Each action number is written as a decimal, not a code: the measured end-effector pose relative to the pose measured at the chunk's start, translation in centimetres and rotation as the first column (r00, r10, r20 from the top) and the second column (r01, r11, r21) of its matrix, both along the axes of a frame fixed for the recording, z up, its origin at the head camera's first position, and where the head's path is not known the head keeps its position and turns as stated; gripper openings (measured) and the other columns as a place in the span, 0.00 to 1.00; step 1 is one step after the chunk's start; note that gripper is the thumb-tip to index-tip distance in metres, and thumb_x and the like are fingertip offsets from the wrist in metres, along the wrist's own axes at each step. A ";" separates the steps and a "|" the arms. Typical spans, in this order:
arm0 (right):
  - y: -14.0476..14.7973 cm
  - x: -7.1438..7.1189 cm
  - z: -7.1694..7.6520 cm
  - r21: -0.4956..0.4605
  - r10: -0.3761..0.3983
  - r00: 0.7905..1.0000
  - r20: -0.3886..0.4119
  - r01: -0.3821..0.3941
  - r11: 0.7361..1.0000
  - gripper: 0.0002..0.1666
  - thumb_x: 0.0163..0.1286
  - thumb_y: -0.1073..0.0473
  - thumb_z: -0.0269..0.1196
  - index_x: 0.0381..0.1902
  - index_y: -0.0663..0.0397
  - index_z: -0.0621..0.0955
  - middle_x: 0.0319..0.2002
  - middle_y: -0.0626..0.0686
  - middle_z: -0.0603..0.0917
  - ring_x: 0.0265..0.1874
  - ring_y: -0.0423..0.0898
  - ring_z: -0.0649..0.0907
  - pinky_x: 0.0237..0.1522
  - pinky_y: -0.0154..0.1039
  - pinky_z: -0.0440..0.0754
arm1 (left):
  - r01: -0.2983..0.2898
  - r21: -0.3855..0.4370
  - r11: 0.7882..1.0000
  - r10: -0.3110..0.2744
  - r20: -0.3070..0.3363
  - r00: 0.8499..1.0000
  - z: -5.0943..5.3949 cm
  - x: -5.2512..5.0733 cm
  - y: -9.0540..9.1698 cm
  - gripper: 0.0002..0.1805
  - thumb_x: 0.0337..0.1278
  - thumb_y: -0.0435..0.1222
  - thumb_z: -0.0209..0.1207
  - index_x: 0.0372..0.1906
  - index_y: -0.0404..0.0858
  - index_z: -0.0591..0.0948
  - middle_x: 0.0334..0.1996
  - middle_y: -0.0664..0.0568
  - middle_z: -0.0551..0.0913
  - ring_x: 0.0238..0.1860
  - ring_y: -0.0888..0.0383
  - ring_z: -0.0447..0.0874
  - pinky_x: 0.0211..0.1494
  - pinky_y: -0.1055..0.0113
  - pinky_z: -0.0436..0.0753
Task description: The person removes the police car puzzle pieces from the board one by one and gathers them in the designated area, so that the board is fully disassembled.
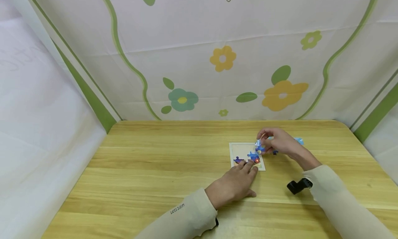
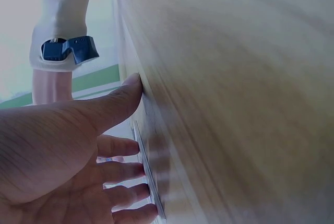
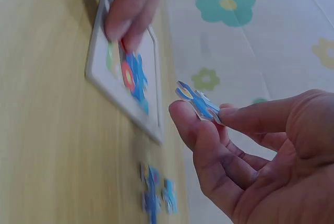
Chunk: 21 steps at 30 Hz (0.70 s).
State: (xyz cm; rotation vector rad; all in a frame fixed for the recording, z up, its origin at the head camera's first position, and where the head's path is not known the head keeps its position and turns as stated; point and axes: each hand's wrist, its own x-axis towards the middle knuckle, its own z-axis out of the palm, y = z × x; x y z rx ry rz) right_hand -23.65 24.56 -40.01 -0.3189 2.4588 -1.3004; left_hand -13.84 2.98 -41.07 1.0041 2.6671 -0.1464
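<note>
A white-framed puzzle board [image 1: 244, 148] lies on the wooden table, partly filled with blue and purple pieces along its lower right. The left hand [image 1: 233, 183] rests its fingertips on the board's lower edge and the pieces there, fingers nearly straight; the left wrist view shows the same hand [image 2: 73, 156] at the board's thin edge [image 2: 148, 174]. Above the board's right side, the right hand [image 1: 280, 142] pinches a blue puzzle piece. In the right wrist view this piece [image 3: 198, 100] is held between thumb and fingers of the right hand [image 3: 261, 151], clear of the board [image 3: 122, 96].
Loose blue pieces [image 3: 152, 195] lie on the table beside the board; one light blue piece [image 1: 299, 141] shows beyond the right hand. A white cloth with flower prints [image 1: 192, 59] hangs behind the table [image 1: 140, 163]. Black devices are strapped at both wrists.
</note>
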 end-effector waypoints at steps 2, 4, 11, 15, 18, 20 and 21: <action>0.8 0.1 0.1 0.006 -0.015 1.000 0.001 0.015 1.000 0.12 0.81 0.66 0.55 0.55 0.67 0.78 0.43 0.61 0.80 0.31 0.52 0.88 0.35 0.47 0.91 | -0.005 0.000 1.000 0.005 0.004 1.000 0.0 0.0 0.0 0.45 0.71 0.63 0.55 0.84 0.47 0.58 0.85 0.55 0.53 0.85 0.54 0.54 0.82 0.64 0.66; 1.6 0.1 0.2 0.008 -0.032 0.999 0.002 0.032 0.999 0.12 0.81 0.66 0.54 0.56 0.68 0.78 0.43 0.61 0.79 0.31 0.52 0.88 0.35 0.47 0.91 | -0.007 0.001 1.000 0.007 0.005 1.000 0.0 0.0 0.0 0.45 0.71 0.63 0.55 0.84 0.47 0.58 0.85 0.55 0.53 0.85 0.54 0.54 0.82 0.64 0.66; 4.4 0.5 -0.1 0.021 -0.087 0.996 -0.024 0.087 0.996 0.14 0.80 0.68 0.54 0.57 0.73 0.77 0.43 0.61 0.79 0.31 0.51 0.88 0.36 0.45 0.91 | -0.007 0.004 1.000 0.007 0.007 1.000 0.0 0.1 0.0 0.45 0.72 0.62 0.55 0.85 0.47 0.57 0.86 0.54 0.52 0.85 0.54 0.53 0.82 0.64 0.65; 5.8 0.7 -0.5 0.043 -0.118 0.992 -0.032 0.119 0.992 0.13 0.79 0.69 0.55 0.55 0.74 0.77 0.41 0.61 0.80 0.31 0.50 0.88 0.36 0.43 0.91 | -0.003 0.007 1.000 0.003 0.003 1.000 0.0 0.1 0.0 0.45 0.72 0.62 0.55 0.85 0.47 0.57 0.86 0.54 0.52 0.85 0.54 0.53 0.82 0.64 0.66; 6.6 0.7 -0.9 0.049 -0.130 0.991 -0.023 0.131 0.990 0.14 0.78 0.71 0.54 0.55 0.77 0.77 0.41 0.61 0.81 0.30 0.49 0.88 0.35 0.42 0.91 | -0.001 0.008 1.000 0.001 0.000 1.000 0.0 0.1 0.0 0.45 0.72 0.62 0.55 0.85 0.47 0.57 0.86 0.54 0.52 0.85 0.54 0.53 0.82 0.64 0.66; 7.0 0.6 -1.1 0.049 -0.136 0.991 -0.012 0.137 0.989 0.15 0.77 0.71 0.55 0.56 0.78 0.76 0.42 0.62 0.82 0.30 0.48 0.87 0.35 0.42 0.91 | -0.002 0.010 1.000 0.002 0.003 1.000 0.0 0.1 0.0 0.45 0.72 0.62 0.55 0.85 0.47 0.57 0.86 0.54 0.52 0.85 0.54 0.53 0.82 0.64 0.66; 7.2 0.6 -1.2 0.055 -0.139 0.990 -0.008 0.139 0.989 0.15 0.77 0.71 0.55 0.56 0.79 0.76 0.42 0.62 0.82 0.29 0.48 0.88 0.34 0.41 0.91 | -0.002 0.011 1.000 0.002 0.005 1.000 0.0 0.1 0.0 0.45 0.72 0.62 0.55 0.85 0.47 0.57 0.86 0.54 0.52 0.85 0.54 0.53 0.82 0.64 0.66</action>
